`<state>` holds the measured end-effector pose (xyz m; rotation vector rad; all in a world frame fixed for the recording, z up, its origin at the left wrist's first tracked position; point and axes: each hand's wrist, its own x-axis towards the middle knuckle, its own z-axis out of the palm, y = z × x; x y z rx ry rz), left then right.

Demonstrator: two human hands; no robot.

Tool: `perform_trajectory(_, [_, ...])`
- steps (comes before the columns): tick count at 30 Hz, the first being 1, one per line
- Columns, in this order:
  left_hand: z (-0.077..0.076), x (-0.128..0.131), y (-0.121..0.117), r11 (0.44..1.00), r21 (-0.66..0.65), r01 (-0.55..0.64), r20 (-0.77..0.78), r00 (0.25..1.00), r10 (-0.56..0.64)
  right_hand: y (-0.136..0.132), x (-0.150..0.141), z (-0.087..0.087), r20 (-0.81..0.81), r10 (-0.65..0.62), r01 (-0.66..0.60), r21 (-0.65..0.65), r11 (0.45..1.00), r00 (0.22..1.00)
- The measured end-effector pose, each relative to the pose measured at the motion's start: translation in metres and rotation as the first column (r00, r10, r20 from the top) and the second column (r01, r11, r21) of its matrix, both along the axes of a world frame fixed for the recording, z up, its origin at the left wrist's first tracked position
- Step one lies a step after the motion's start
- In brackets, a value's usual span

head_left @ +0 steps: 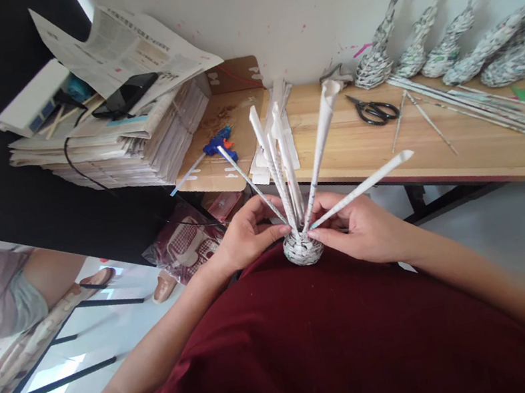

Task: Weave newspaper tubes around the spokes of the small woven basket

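A small round basket woven from rolled newspaper (304, 250) rests against my dark red shirt, between my two hands. Several rolled paper tubes (279, 173) rise from its rim, some upright, others leaning outward. My left hand (254, 232) is closed at the left side of the rim, its thumb pressed by the base of the tubes. On the right side, my right hand (356, 224) pinches the base of a tube (367, 186) that slants out to the right. A wider-ended tube (323, 138) leans up beside it. Some fingers of both hands are hidden behind the basket and tubes.
Black scissors (374, 110) and loose paper tubes (485, 106) lie on the wooden table (333, 167). Woven paper vases (373, 62) stand along the wall. A blue glue gun (220, 144) sits near a newspaper stack (131, 145). Another person's leg (56, 277) shows at left.
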<state>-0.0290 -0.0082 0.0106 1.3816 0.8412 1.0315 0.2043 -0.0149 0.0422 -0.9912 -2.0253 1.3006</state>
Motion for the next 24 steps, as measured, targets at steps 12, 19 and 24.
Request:
perform_trajectory(12, [0.044,0.001,-0.024,0.980,0.152,-0.131,-0.363,0.915,0.179,-0.010,-0.001,0.015,0.110,-0.047,0.032,0.135,0.990,0.993])
perform_trajectory(19, [0.045,0.007,-0.025,0.966,0.254,-0.049,-0.386,0.911,0.148,-0.014,0.000,0.010,0.059,-0.092,0.088,0.066,0.994,0.994])
perform_trajectory(24, [0.041,0.006,-0.027,0.983,0.151,-0.102,-0.443,0.882,0.159,-0.014,0.000,0.007,0.055,-0.094,0.091,0.053,0.994,0.994])
